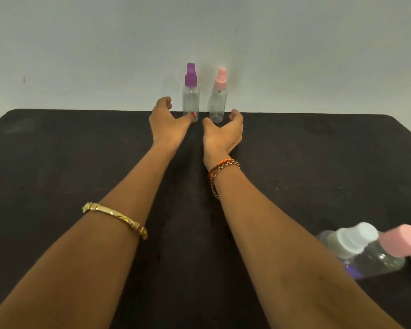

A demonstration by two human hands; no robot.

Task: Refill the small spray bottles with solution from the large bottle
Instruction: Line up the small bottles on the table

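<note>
lying bottles near-right, caps leftward | spray bottles upright

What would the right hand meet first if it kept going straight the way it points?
Most likely the pink-capped bottle: the right hand is cupped open just short of its base at the table's far edge. Depth is unclear, so contact cannot be ruled out. Behind it is the wall.
</note>
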